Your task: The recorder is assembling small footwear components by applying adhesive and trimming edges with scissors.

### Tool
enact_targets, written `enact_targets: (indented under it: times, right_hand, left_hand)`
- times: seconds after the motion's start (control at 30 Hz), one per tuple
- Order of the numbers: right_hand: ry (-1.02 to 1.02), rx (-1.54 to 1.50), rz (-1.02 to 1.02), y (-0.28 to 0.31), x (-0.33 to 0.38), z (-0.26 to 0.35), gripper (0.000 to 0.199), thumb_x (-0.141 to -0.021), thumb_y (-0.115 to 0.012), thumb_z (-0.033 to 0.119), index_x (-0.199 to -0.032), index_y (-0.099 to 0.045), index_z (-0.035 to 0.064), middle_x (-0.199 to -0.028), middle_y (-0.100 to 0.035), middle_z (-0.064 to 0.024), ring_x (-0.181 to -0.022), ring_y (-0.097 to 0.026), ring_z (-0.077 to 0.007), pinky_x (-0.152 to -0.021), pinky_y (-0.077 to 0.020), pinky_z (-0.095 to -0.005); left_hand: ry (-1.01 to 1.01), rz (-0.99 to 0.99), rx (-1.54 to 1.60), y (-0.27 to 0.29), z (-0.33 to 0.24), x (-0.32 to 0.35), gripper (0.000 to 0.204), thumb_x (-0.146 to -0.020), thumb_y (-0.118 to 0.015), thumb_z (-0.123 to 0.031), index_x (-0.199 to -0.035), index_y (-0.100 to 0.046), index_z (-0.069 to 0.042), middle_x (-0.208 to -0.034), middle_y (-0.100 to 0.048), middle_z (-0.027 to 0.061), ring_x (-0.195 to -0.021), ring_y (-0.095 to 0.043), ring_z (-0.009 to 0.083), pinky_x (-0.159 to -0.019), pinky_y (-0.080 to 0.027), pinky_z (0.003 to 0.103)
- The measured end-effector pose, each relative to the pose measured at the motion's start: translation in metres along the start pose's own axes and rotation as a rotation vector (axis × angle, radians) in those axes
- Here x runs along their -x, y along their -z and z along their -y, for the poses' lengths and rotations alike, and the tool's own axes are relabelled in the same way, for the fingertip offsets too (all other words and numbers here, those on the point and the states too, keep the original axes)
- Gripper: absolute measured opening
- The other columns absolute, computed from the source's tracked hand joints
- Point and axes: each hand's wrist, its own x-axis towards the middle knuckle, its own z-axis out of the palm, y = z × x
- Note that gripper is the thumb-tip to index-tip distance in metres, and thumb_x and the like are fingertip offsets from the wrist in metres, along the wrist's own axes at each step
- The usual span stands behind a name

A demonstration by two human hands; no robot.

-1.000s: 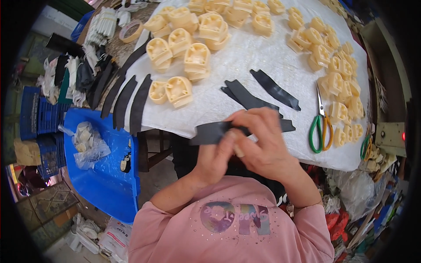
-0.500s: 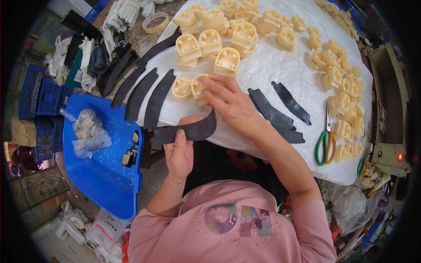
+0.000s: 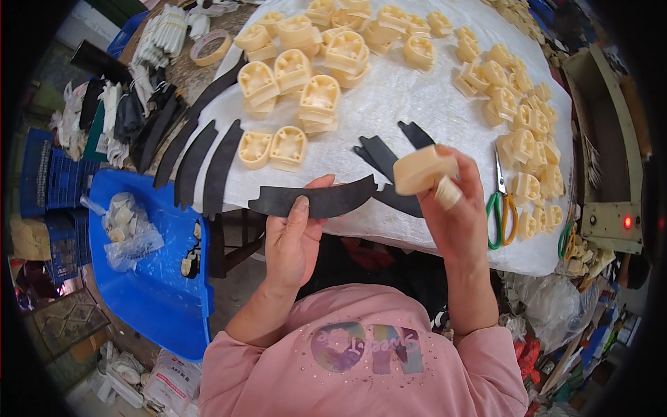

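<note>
My left hand (image 3: 293,243) pinches a flexible black strip (image 3: 333,197) with notched ends between thumb and fingers. It is held nearly level at the table's front edge. To its right, my raised right hand (image 3: 458,208) grips a cream moulded piece (image 3: 422,171); a smaller pale part (image 3: 448,193) shows below it, and I cannot tell whether the two are joined. Beyond the strip, a pair of cream D-shaped pieces (image 3: 287,148) sits side by side on the white-covered table (image 3: 396,97). More black strips (image 3: 221,167) lie left of them, and others (image 3: 379,154) are partly behind my right hand.
Cream pieces (image 3: 324,97) are clustered at the back and along the right (image 3: 531,149). Scissors (image 3: 501,208) with green and orange handles lie near the right edge. A blue bin (image 3: 149,278) stands at lower left; a tape roll (image 3: 210,47) lies at back left.
My right hand has left the pair of cream pieces and moved right, now holding a cream piece. The strip, bent upward before, is straighter in my left hand. The whole view has shifted slightly.
</note>
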Motion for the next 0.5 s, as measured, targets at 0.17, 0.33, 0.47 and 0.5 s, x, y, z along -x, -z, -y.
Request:
enact_targets:
  times: [0.17,0.33,0.47,0.5]
  right_hand:
    - [0.480,0.540,0.188,-0.009,0.031,0.006,0.054,-0.080,-0.064,-0.002,-0.129,-0.043,0.0078,-0.106,-0.060,-0.0210,-0.101,-0.057,-0.0289,-0.079,-0.0470,-0.0366]
    - [0.712,0.812,0.187,-0.004,0.031,-0.007,0.051,-0.074,-0.063,-0.009,-0.120,-0.047,0.0072,-0.108,-0.060,-0.0209,-0.094,-0.060,-0.0353,-0.079,-0.0480,-0.0380]
    - [0.843,0.850,0.154,-0.001,0.033,-0.011,0.049,-0.070,-0.058,-0.015,-0.113,-0.049,0.0070,-0.109,-0.059,-0.0193,-0.094,-0.060,-0.0358,-0.076,-0.0498,-0.0397]
    - [0.846,0.846,0.153,-0.002,0.033,-0.011,0.049,-0.070,-0.058,-0.015,-0.113,-0.049,0.0070,-0.109,-0.059,-0.0193,-0.094,-0.060,-0.0358,-0.076,-0.0498,-0.0397]
  left_hand:
    - [0.116,0.036,-0.017,-0.026,0.014,0.001,0.040,-0.097,-0.038,-0.019,-0.126,-0.043,0.009,-0.116,-0.056,0.0185,-0.106,-0.057,0.0231,-0.092,-0.045,0.037]
    - [0.142,0.195,0.011,-0.046,0.015,0.005,0.037,-0.099,-0.036,-0.018,-0.125,-0.043,0.007,-0.124,-0.052,0.0196,-0.111,-0.055,0.0222,-0.094,-0.046,0.035]
    - [0.131,0.237,-0.029,-0.052,0.014,0.009,0.037,-0.099,-0.032,-0.017,-0.125,-0.043,0.007,-0.126,-0.050,0.0208,-0.111,-0.055,0.0224,-0.093,-0.047,0.034]
    - [0.129,0.238,-0.034,-0.053,0.014,0.009,0.037,-0.099,-0.032,-0.017,-0.125,-0.043,0.007,-0.126,-0.050,0.0208,-0.111,-0.055,0.0224,-0.093,-0.047,0.034]
